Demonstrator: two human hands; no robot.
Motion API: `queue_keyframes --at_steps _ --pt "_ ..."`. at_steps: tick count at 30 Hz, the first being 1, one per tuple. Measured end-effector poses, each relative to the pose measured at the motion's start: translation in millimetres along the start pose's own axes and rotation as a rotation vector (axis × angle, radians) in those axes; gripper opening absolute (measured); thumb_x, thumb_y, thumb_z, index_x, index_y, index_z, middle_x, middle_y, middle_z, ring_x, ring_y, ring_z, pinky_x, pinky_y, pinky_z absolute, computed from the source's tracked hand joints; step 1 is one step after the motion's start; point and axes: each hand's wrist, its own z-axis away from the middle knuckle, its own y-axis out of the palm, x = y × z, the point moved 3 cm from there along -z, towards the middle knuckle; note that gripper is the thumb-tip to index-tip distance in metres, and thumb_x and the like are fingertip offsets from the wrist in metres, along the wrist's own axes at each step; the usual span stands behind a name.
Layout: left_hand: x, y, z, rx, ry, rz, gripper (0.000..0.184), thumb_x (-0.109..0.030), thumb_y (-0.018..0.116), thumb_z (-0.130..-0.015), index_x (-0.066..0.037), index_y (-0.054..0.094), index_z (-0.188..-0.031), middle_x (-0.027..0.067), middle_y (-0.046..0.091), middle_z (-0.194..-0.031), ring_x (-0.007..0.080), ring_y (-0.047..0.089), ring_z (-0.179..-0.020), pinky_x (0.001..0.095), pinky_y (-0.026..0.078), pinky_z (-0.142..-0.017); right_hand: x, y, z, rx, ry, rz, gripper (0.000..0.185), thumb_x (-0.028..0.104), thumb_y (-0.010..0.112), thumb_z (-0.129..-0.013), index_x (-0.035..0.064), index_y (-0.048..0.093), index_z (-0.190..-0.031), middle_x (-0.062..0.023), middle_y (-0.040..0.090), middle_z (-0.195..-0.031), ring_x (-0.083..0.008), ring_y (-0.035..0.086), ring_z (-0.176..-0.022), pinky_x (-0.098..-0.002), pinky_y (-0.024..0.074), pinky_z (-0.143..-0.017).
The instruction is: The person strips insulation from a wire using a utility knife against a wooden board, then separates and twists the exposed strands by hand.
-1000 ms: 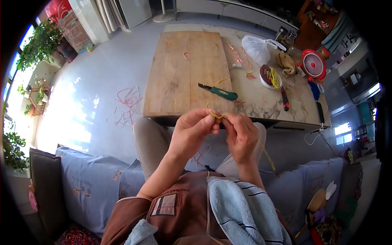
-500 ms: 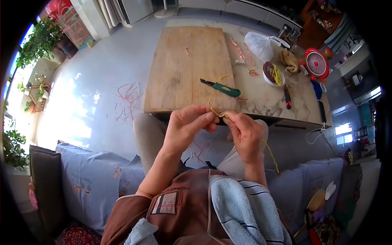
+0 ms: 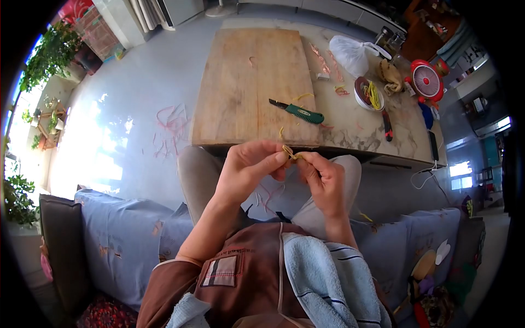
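Both our left hand (image 3: 249, 167) and right hand (image 3: 327, 179) pinch yellow wire (image 3: 290, 153) between fingers beside the table (image 3: 350, 139), its looser curve now a tighter bend, leaving us less slack.

The yellow wire (image 3: 288, 151) between the fingertips is now bent in a tighter loop — half a second ago, it makes a longer and more open curve. The right hand (image 3: 326, 177) comes a little nearer to the left hand (image 3: 249, 167). Beside the right wrist, where a long strand hangs before, only a short yellow end (image 3: 366, 217) shows — and the wooden board (image 3: 251, 93) appears higher in the view.
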Motion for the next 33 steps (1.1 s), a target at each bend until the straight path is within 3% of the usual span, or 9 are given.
queue_keyframes --at_steps 1,4,7,10,16,19,25,28,33 --pt "-3 1 1 -0.011 0.012 -0.021 0.012 -0.006 0.061 -0.083 0.003 0.061 -0.091 0.0062 0.063 -0.077 0.0098 0.057 -0.064 0.0219 0.047 -0.06 8 -1 -1 -0.073 -0.146 0.159 0.01 0.007 0.053 -0.087 0.002 0.06 -0.093 0.0009 0.05 -0.062 -0.0031 0.043 -0.056 -0.0204 0.0357 -0.049" --pt "-8 4 4 -0.027 0.044 -0.049 0.01 -0.005 0.061 -0.082 0.002 0.062 -0.089 0.007 0.063 -0.075 0.0099 0.057 -0.06 0.022 0.047 -0.057 8 -4 2 -0.026 -0.163 0.198 0.01 0.007 0.053 -0.087 0.0023 0.059 -0.094 0.0051 0.05 -0.065 -0.0016 0.041 -0.055 -0.0195 0.0333 -0.047" --pt "-3 3 8 0.019 0.013 0.004 0.01 -0.005 0.061 -0.082 0.002 0.062 -0.089 0.0072 0.063 -0.076 0.0101 0.058 -0.062 0.0217 0.047 -0.058 0 -3 8 0.151 0.144 -0.205 0.016 0.015 0.053 -0.089 0.0005 0.061 -0.09 -0.0004 0.053 -0.062 -0.006 0.042 -0.049 -0.0192 0.0304 -0.045" --pt "3 2 9 0.076 -0.012 0.091 0.01 -0.006 0.061 -0.082 0.003 0.062 -0.089 0.0075 0.064 -0.078 0.0104 0.058 -0.065 0.0214 0.047 -0.059 -14 3 17 0.302 0.389 -0.699 0.012 0.012 0.052 -0.089 0.0025 0.06 -0.089 0.005 0.053 -0.066 -0.0024 0.041 -0.052 -0.0178 0.0294 -0.046" --pt "7 6 10 0.093 0.027 0.176 0.009 -0.005 0.059 -0.083 0.002 0.059 -0.09 0.0063 0.061 -0.079 0.01 0.057 -0.066 0.0216 0.046 -0.057 -20 16 25 0.368 0.651 -1.111 0.014 0.011 0.051 -0.088 0.0024 0.061 -0.089 0.0069 0.044 -0.064 -0.0007 0.035 -0.055 -0.0161 0.0257 -0.049" --pt "5 6 6 0.074 0.069 0.084 0.009 -0.005 0.058 -0.084 0.0 0.056 -0.091 0.0053 0.058 -0.079 0.0099 0.055 -0.066 0.0217 0.045 -0.055 -8 12 17 0.219 0.514 -0.653 0.013 0.009 0.049 -0.087 0.0028 0.06 -0.084 0.007 0.043 -0.062 -0.001 0.035 -0.055 -0.0167 0.0254 -0.048" --pt "18 13 4 0.096 0.073 0.187 0.008 -0.004 0.052 -0.084 -0.002 0.049 -0.091 0.0044 0.054 -0.074 0.0099 0.053 -0.061 0.0228 0.045 -0.05 -16 6 21 0.214 0.37 -0.687 0.016 0.013 0.051 -0.09 0.0004 0.06 -0.087 0.0029 0.045 -0.057 -0.0035 0.035 -0.048 -0.0196 0.0236 -0.043" --pt "31 12 6 0.1 -0.012 0.379 0.009 -0.002 0.05 -0.084 -0.002 0.048 -0.092 0.005 0.053 -0.073 0.0106 0.053 -0.06 0.0244 0.045 -0.048 1 0 17 0.118 0.148 -0.149 0.013 0.005 0.046 -0.088 0.0025 0.059 -0.085 0.0034 0.045 -0.059 -0.0024 0.036 -0.052 -0.0183 0.0289 -0.047" --pt "9 19 2 0.118 -0.015 0.092 0.006 -0.002 0.05 -0.083 -0.001 0.05 -0.089 0.0064 0.055 -0.075 0.012 0.054 -0.061 0.025 0.047 -0.051 -9 -15 14 0.323 0.271 -0.337 0.019 0.013 0.05 -0.091 -0.0013 0.059 -0.082 0.0005 0.049 -0.059 -0.0038 0.039 -0.049 -0.0186 0.028 -0.044"
